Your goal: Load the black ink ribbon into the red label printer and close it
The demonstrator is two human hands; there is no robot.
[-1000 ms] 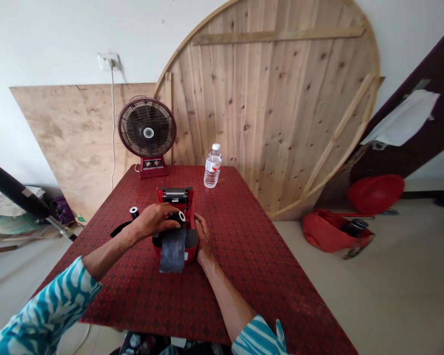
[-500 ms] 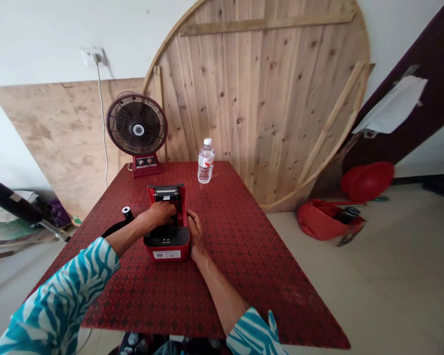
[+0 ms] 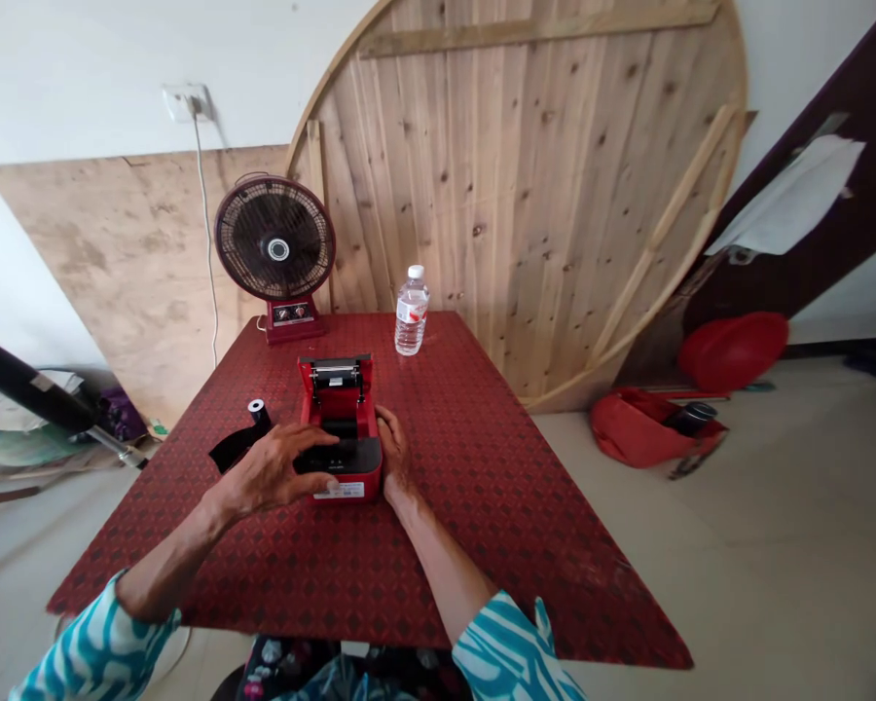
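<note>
A red and black label printer sits on the red patterned table with its lid tipped up and back. Inside is a dark compartment, partly hidden. My left hand reaches over the front left of the printer, fingers and thumb apart at its black front panel, holding nothing I can see. Cupped against the printer's right side is my right hand, its thumb hidden. Left of the printer, beyond my left hand, stands a small black roll with a white core end and a loose black strip.
A dark red fan stands at the table's far left corner. A clear water bottle is at the back. Behind leans a big round wooden board. A red bag lies on the floor to the right, and a black pole slants in from the left.
A dark strip hung over the printer's front a second ago; it went from there as my left hand reached inside. That hand has since drawn back to the front panel. My right hand stays at the side.
</note>
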